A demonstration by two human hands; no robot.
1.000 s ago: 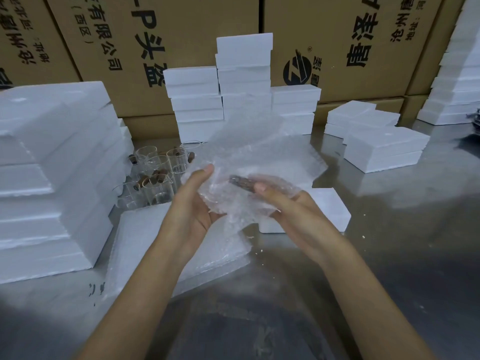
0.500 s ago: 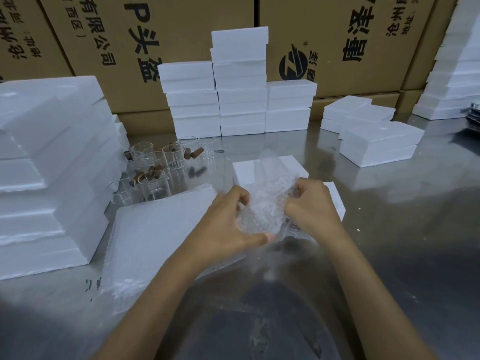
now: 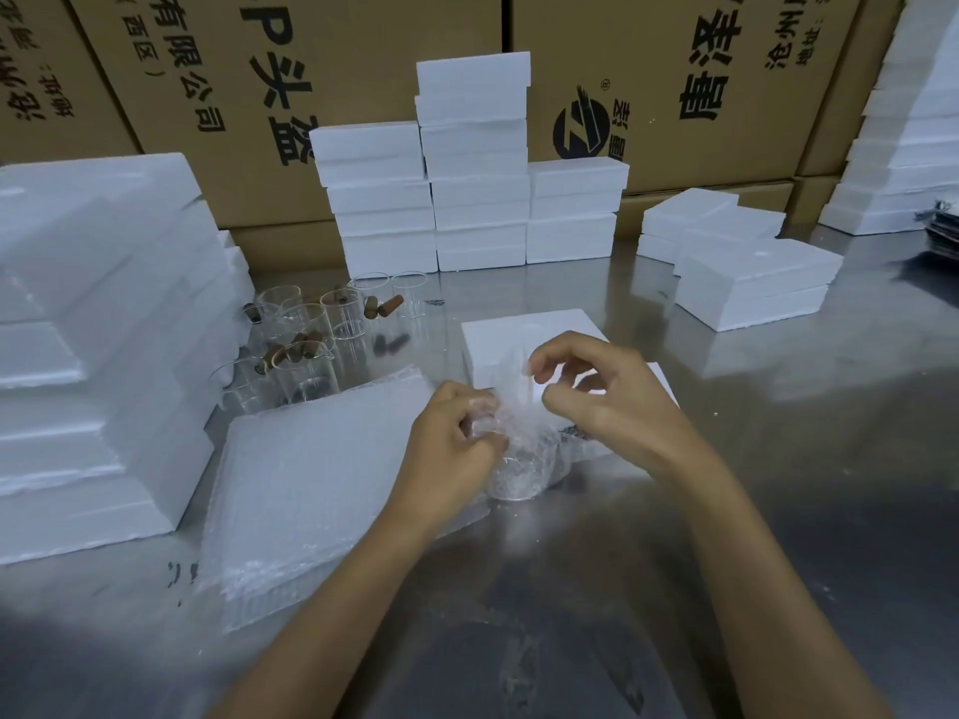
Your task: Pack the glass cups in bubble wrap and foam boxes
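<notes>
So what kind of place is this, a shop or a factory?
Most likely a packing area in a warehouse or small factory. Large printed cardboard cartons line the back, white foam boxes stand stacked on a metal table, and many glass cups wait beside a pile of bubble wrap.

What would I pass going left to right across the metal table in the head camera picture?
Tall foam stack → glass cups → flat bubble wrap sheets → left hand → wrapped cup → right hand → foam boxes at far right.
</notes>
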